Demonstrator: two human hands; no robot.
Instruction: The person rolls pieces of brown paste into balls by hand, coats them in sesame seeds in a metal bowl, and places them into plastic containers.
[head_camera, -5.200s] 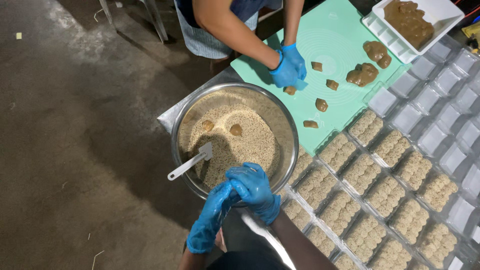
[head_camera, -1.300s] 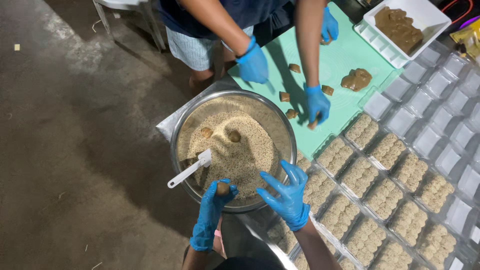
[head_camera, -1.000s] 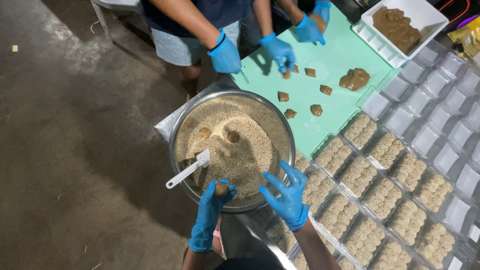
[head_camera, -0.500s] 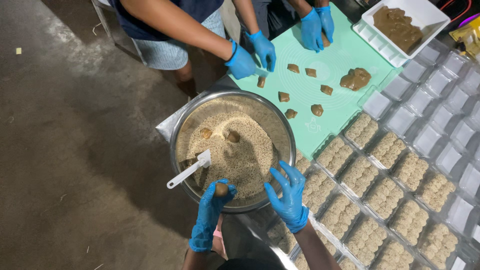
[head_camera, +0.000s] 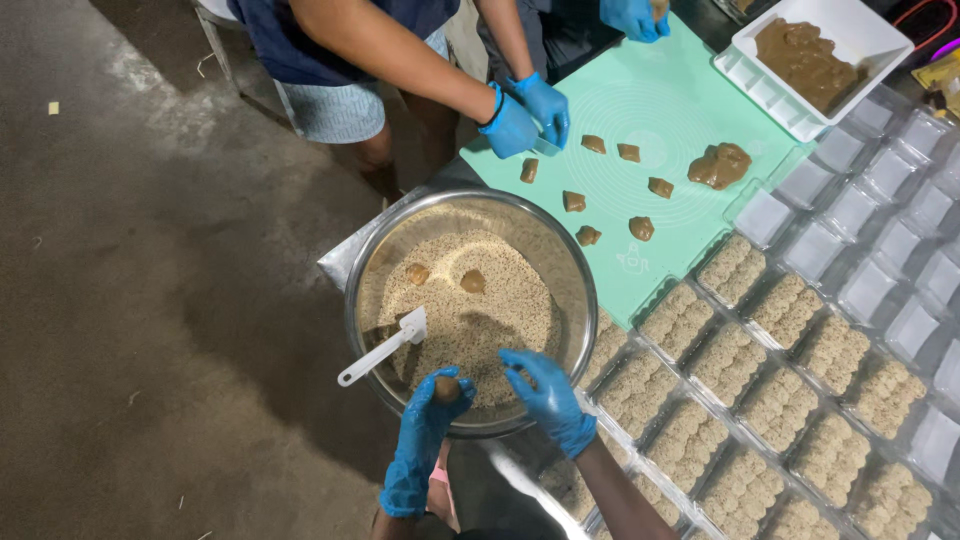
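A steel bowl (head_camera: 580, 275) holds pale sesame-like seeds with two brown dough pieces (head_camera: 472, 281) lying on top and a white scoop (head_camera: 385, 348) leaning on its left rim. My left hand (head_camera: 425, 435), in a blue glove, is closed on a small brown dough ball (head_camera: 446, 387) at the bowl's near rim. My right hand (head_camera: 545, 398), also gloved, hovers beside it over the seeds with fingers apart and nothing in it.
A mint green mat (head_camera: 650, 110) carries several cut dough pieces and a dough lump (head_camera: 720, 165). Another person's gloved hands (head_camera: 525, 115) work at its edge. Clear trays (head_camera: 850, 215) at right hold seed-coated pieces (head_camera: 730, 355). A white tray of dough (head_camera: 805, 60) sits far right.
The other person's hands moved from the middle of the mat to its left edge. My right hand has come down closer to the bowl and my left hand.
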